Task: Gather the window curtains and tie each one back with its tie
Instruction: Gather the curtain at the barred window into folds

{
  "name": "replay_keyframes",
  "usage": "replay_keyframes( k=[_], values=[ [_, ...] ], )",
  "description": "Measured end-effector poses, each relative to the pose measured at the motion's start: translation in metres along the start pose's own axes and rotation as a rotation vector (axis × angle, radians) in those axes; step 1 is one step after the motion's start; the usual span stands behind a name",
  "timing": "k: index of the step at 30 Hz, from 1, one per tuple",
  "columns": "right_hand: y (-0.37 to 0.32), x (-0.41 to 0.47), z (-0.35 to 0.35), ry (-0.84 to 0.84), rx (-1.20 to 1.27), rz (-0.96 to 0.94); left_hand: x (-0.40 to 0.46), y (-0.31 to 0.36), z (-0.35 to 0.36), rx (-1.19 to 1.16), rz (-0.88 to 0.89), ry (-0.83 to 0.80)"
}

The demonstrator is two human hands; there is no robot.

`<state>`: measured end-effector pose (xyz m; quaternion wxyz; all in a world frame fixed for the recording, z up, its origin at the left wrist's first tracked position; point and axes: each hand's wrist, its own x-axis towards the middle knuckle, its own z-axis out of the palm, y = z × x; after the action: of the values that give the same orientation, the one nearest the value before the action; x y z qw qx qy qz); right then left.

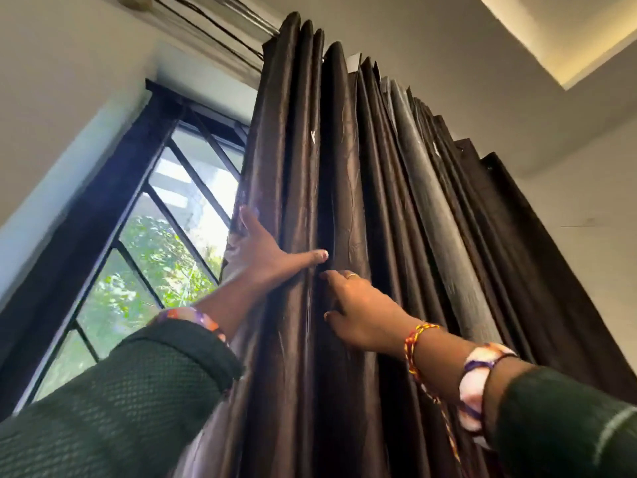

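At the curtain's left edge: the left hand [256,248] is laid flat on the folds, fingers spread, thumb stretched right; nothing is pinched.
Right hand [358,307]: pressed against the pleats just beside the left thumb, fingers tucked into a fold; whether cloth is gripped cannot be told.
Curtain [348,188]: dark brown, bunched in pleats, hung from a rod [220,24] near the ceiling.
Window [165,243]: uncovered to the left, barred by a grille.
Wrists: bangles and a thread band [415,343] are worn.
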<state>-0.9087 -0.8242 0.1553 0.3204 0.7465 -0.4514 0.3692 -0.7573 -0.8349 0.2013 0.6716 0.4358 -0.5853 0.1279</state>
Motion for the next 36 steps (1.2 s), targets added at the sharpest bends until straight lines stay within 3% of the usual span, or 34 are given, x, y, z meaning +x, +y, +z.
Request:
replay_keyframes(
  k=[6,12,16,19,25,31,36],
  values=[
    [0.018,0.006,0.038,0.342,-0.078,0.036,-0.007,0.0,0.031,0.161,-0.06,0.084],
    [0.021,0.016,0.063,0.338,-0.007,0.235,0.008,-0.045,-0.019,0.413,0.003,0.227],
    [0.0,0.028,0.062,0.392,0.275,0.312,0.024,-0.074,-0.073,0.54,0.059,0.284],
    [-0.018,0.047,0.057,0.321,0.546,0.348,0.034,-0.085,-0.104,0.619,0.075,0.3],
    [-0.093,0.078,0.045,0.268,0.592,0.184,0.054,-0.103,-0.153,0.716,0.138,0.327],
    [-0.192,0.132,0.046,0.318,0.84,-0.022,0.072,-0.106,-0.197,0.843,0.172,0.312],
    [-0.274,0.157,0.039,0.258,0.935,-0.139,0.08,-0.124,-0.249,0.894,0.207,0.32]
  ],
)
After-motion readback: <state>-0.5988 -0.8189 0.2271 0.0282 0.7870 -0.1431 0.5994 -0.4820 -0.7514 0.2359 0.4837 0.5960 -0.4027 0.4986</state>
